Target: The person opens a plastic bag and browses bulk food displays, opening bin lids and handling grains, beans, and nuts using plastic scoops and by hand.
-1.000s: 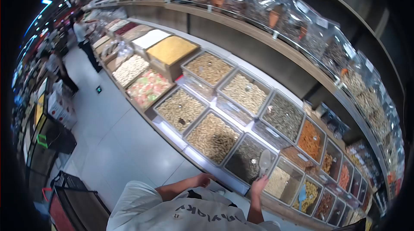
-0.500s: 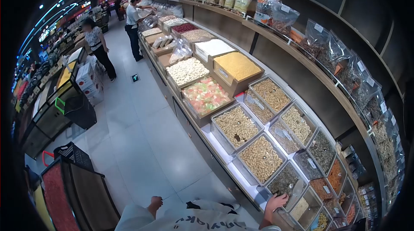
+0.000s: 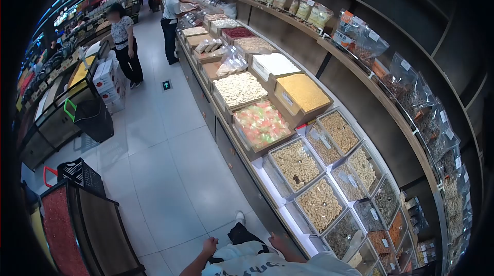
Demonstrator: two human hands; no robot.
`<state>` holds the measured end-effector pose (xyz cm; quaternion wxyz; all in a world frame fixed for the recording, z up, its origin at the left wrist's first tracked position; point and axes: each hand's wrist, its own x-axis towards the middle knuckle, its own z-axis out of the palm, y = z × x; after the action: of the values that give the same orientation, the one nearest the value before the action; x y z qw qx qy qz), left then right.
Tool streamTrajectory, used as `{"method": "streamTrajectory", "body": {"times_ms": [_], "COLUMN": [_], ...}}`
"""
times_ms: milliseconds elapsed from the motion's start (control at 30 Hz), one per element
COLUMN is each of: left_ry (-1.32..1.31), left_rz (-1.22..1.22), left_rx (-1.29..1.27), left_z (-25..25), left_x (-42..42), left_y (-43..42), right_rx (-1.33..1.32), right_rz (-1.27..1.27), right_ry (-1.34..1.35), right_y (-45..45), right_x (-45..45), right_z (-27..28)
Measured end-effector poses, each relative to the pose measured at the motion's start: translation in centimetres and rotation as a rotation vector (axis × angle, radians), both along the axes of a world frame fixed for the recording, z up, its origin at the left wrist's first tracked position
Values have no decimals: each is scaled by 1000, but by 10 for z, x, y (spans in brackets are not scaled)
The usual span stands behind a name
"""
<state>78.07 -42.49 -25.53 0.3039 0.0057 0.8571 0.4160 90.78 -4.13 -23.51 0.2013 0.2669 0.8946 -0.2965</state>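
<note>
Low in the head view, my left hand (image 3: 210, 245) hangs in front of my body with its fingers curled; whether it holds anything is too small to tell. My right hand (image 3: 278, 241) is beside the counter's front edge, clear of the bins, its fingers hard to make out. Nearest to it are a clear bin of dark seeds (image 3: 343, 236) with a pale scoop (image 3: 355, 243) lying in it and a bin of peanuts (image 3: 320, 205). Another peanut bin (image 3: 295, 165) and a tray of wrapped candy (image 3: 261, 124) stand farther along.
A shelf (image 3: 381, 83) of bagged goods runs above the counter. One person (image 3: 171, 23) reaches over the counter's far end; another person (image 3: 123, 44) stands in the aisle. Black baskets (image 3: 92, 119) and a red-topped display (image 3: 64, 227) are on the left.
My right hand has left the seed bin and scoop and come down beside the counter. My left hand has shifted right in view. The view has swung toward the aisle.
</note>
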Motion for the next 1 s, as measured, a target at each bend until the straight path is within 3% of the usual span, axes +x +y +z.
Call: {"method": "streamTrajectory", "body": {"times_ms": [100, 167, 233, 267, 333, 500, 567, 633, 767, 833, 1000], "left_ry": [67, -181, -175, -300, -98, -417, -361, -306, -17, 255, 273], "left_rz": [-62, 133, 250, 452, 344, 606, 835, 824, 417, 283, 240], "left_rx": [-25, -143, -222, -84, 9, -263, -31, 34, -7, -74, 97], "left_z": [5, 24, -27, 3, -32, -13, -3, -8, -18, 19, 81], "left_x": [-7, -14, -15, -21, -16, -99, -139, -189, -294, -341, -425], "left_y": [-17, -34, -73, -77, -108, -114, -94, -70, -1, 49, 101], "right_rx": [27, -26, -56, -105, -278, -387, -395, -362, -307, -230, -214], "right_rz": [127, 232, 235, 171, -56, -22, -29, 73, 125, 104, -57], "right_ry": [-121, -131, -168, -139, -153, -97, -53, 41, 63, 53, -101], "right_y": [44, 70, 74, 74, 67, 37, 31, 33, 47, 59, 77], "right_x": [-23, -45, -80, -96, -143, -277, -313, -353, -405, -416, -410], "right_z": [-37, -51, -52, -55, -32, 7, 10, 10, 20, 9, -9]}}
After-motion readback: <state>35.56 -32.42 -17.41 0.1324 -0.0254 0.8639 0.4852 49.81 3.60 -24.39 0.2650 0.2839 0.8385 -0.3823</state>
